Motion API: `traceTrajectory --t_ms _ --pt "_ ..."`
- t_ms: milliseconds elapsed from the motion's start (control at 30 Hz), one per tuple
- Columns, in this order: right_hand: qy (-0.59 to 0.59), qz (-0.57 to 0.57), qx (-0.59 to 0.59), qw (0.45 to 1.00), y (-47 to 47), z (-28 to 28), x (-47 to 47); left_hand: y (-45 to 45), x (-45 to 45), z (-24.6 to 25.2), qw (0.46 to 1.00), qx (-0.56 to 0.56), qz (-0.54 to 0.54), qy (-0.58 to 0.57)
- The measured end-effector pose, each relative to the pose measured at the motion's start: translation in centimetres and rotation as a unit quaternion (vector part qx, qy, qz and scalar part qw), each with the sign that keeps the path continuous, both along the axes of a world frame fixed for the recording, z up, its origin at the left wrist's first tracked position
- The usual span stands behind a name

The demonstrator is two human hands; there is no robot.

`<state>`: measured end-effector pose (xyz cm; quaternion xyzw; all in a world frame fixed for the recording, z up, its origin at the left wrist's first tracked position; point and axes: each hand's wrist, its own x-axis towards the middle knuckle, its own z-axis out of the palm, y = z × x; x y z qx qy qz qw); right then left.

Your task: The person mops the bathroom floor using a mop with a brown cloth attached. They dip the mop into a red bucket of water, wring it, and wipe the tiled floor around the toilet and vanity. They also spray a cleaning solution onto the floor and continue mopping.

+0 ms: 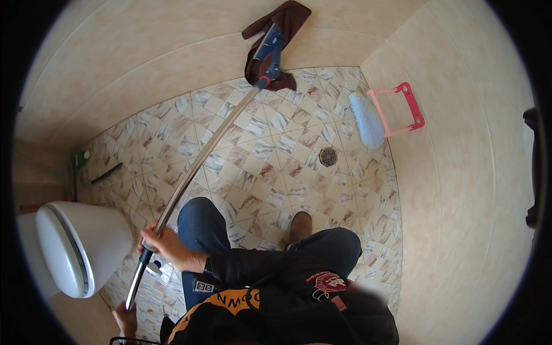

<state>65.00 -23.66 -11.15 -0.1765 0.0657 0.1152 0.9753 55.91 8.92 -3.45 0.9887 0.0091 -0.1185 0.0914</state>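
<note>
A long metal pole [207, 148] slants across the view, from my hands at lower left to a blue plastic mop head [271, 47] at the top. Dark maroon cloth [291, 19] is draped around that head, against the wall just above the floor's edge. My right hand [166, 246], its dark-sleeved arm crossing in front of my body, is closed around the pole near a black collar. Lower down, at the pole's near end, my left hand [125, 317] grips the shiny metal tube; the picture's rim partly hides it.
At left stands a white toilet [101, 237] with its lid down; a white bottle [154, 267] is near its base. A dark strip [107, 172] lies on the tiles. A pale blue item [366, 120] with a pink-red frame [414, 105] rests by the right wall, near a round floor drain [328, 156].
</note>
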Motion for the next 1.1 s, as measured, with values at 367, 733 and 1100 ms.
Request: traceTrajectory --t_ms 367,733,1100 --pt "0.154 -0.279 -0.018 0.948 -23.5 -5.4 6.1 -25.4 12.8 -6.4 0.986 -0.054 -0.154 0.035" --pt "0.116 -0.348 -0.03 0.93 -30.7 -5.9 5.6 -32.7 11.8 -6.1 0.975 -0.125 -0.186 0.006" --pt "-0.021 -0.032 0.059 0.998 -11.8 0.9 1.5 -13.6 2.0 -1.9 0.999 -0.013 0.044 -0.022"
